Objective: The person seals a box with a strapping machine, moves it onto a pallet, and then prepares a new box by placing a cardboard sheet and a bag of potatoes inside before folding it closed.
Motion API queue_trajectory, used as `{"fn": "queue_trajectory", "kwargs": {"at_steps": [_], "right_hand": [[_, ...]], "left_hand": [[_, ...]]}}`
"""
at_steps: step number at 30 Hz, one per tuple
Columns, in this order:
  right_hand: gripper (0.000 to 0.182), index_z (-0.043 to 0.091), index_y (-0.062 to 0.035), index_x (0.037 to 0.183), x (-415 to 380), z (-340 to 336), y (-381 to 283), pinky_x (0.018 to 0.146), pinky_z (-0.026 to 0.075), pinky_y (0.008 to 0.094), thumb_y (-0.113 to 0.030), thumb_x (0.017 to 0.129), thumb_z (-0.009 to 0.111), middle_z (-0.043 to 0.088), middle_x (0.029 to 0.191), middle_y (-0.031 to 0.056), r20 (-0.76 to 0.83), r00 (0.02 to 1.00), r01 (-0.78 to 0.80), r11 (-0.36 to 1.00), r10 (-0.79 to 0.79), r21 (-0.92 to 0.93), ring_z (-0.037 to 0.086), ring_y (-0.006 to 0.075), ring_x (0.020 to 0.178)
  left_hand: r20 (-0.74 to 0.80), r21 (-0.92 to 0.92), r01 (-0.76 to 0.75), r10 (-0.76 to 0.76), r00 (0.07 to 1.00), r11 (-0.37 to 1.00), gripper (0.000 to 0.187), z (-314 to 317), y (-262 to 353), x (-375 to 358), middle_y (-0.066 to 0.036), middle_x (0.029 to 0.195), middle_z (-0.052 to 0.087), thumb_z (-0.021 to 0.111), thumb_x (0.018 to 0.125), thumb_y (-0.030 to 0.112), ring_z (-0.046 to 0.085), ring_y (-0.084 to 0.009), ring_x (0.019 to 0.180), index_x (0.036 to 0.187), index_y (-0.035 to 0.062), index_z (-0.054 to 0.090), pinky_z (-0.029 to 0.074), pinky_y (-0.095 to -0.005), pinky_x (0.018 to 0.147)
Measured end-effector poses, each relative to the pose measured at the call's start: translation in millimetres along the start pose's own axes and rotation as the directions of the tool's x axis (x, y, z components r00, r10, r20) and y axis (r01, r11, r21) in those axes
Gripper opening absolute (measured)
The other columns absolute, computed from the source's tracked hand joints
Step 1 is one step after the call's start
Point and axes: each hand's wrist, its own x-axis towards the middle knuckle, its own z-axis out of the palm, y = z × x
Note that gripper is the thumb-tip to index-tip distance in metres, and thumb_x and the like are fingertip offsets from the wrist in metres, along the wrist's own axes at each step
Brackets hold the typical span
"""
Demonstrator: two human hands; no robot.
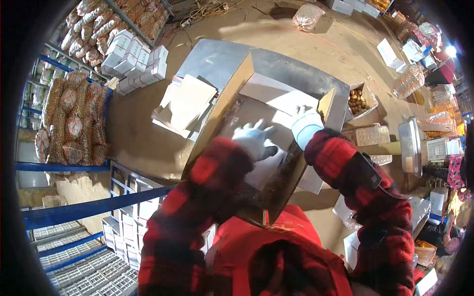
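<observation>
An open cardboard box (217,116) stands on a dark table (207,56), its flaps raised. Inside it, my left hand (254,140), in a pale glove, has its fingers spread over white sheets on the box's inside. My right hand (305,124), also gloved, is at the box's far right side, by a white flap (271,93). Its fingers are partly bent and bright with glare; whether they pinch the flap is unclear. Clear plastic film seems to lie along the box's inner left side.
Cream sheets (190,106) lie left of the box. A box of brown bulbs or potatoes (357,102) stands at the right. Net sacks (71,123) and white boxes (133,59) are at the left, near a blue rail (98,207). Crates line the right.
</observation>
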Motion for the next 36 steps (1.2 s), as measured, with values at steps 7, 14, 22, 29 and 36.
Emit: {"fn": "queue_trajectory", "kwargs": {"at_steps": [7, 14, 22, 29, 36], "right_hand": [[0.024, 0.066, -0.0058, 0.097, 17.5, -44.1, -0.8, 0.074, 0.041, 0.0385, -0.013, 0.079, 0.052, 0.066, 0.093, 0.0095, 0.513, 0.855, 0.068, 0.997, -0.071, 0.024, 0.060, 0.0256, 0.093], [0.024, 0.059, -0.0025, 0.100, -14.6, -52.2, 20.4, 0.089, 0.041, 0.0374, -0.015, 0.081, 0.050, 0.060, 0.101, 0.0165, -0.285, 0.916, 0.007, 0.700, 0.282, 0.714, 0.058, 0.0298, 0.093], [0.046, 0.030, -0.0073, 0.136, -4.2, -7.0, 8.5, 0.096, 0.033, 0.0310, -0.026, 0.095, 0.036, 0.041, 0.129, 0.0093, 0.333, 0.587, 0.230, -0.546, 0.738, 0.805, 0.043, 0.0170, 0.110], [0.060, 0.029, -0.0119, 0.135, 53.3, 29.8, -35.7, 0.107, 0.013, 0.0484, -0.037, 0.084, 0.048, 0.028, 0.142, 0.0097, 0.054, 0.686, -0.601, 0.523, 0.726, 0.604, 0.020, 0.0325, 0.132], [0.052, 0.026, -0.0176, 0.138, 61.3, 29.6, -41.0, 0.106, 0.013, 0.0493, -0.033, 0.089, 0.037, 0.020, 0.146, 0.0046, 0.081, 0.667, -0.624, 0.496, 0.741, 0.603, 0.015, 0.0341, 0.133]], "left_hand": [[-0.890, -0.170, -0.224, -0.052, 0.454, 0.960, 0.031, -3.3, -36.6, 45.3, -0.015, 0.110, 0.056, 0.054, 0.075, 0.006, 0.050, -0.0319, 0.107, 0.107, 0.0040, 0.055, 0.036, -0.0412, 0.095], [-0.531, 0.114, -0.021, 0.079, 0.844, 0.993, 0.041, 40.4, -4.0, 150.1, -0.009, 0.132, 0.041, 0.042, 0.087, 0.028, 0.042, -0.0272, 0.118, 0.126, 0.0168, 0.045, 0.036, -0.0383, 0.095], [-0.438, 0.315, -0.081, 0.221, 0.871, 0.946, 0.044, 48.8, 20.8, 139.0, -0.006, 0.142, 0.029, 0.037, 0.089, 0.032, 0.024, -0.0285, 0.132, 0.132, 0.0222, 0.039, 0.015, -0.0458, 0.107], [-0.501, -0.865, -0.493, -0.105, 0.859, 0.088, 0.052, 43.8, -23.7, 124.8, -0.020, 0.127, 0.044, 0.048, 0.077, 0.001, 0.041, -0.0331, 0.118, 0.128, 0.0022, 0.038, 0.034, -0.0363, 0.099], [-0.429, 0.106, 0.120, -0.063, 0.901, 0.987, 0.053, 78.8, -14.9, -22.7, -0.012, 0.140, 0.028, 0.047, 0.082, 0.017, 0.029, -0.0320, 0.127, 0.133, 0.0103, 0.035, 0.022, -0.0516, 0.103]]}}
